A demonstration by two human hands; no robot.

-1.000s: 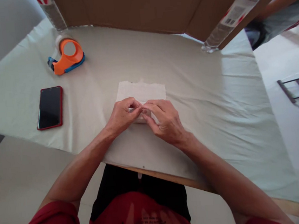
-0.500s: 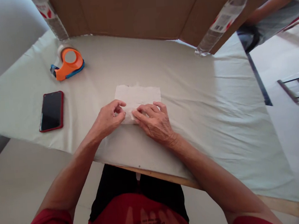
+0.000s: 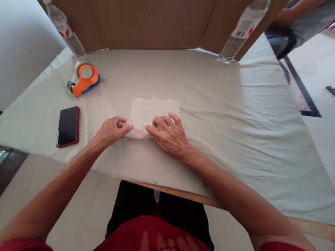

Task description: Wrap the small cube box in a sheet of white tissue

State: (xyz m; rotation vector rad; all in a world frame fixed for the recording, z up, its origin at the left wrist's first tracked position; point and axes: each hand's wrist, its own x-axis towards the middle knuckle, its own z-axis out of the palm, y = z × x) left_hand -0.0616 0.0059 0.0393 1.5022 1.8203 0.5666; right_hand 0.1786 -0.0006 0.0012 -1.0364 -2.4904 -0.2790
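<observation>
Shifting leftward, left hand (image 3: 111, 131) reached the left edge of white sheet (image 3: 154, 106), mid-frame | right hand (image 3: 170, 138) stayed on it | both grips unclear | work seemingly spread sideways

Two hands (image 3: 111, 131) (image 3: 170, 137), two bottles (image 3: 66, 30) (image 3: 245, 25), one phone (image 3: 68, 126)

Left hand (image 3: 113, 131): thumb at white sheet (image 3: 149, 108)
Right hand (image 3: 170, 138): fingers bent onto sheet
Phone (image 3: 67, 126): flat, left of the sheet
Tape dispenser (image 3: 84, 85): orange, beyond phone
Bottles (image 3: 242, 26): 2, upright before brown cardboard (image 3: 157, 16)
</observation>
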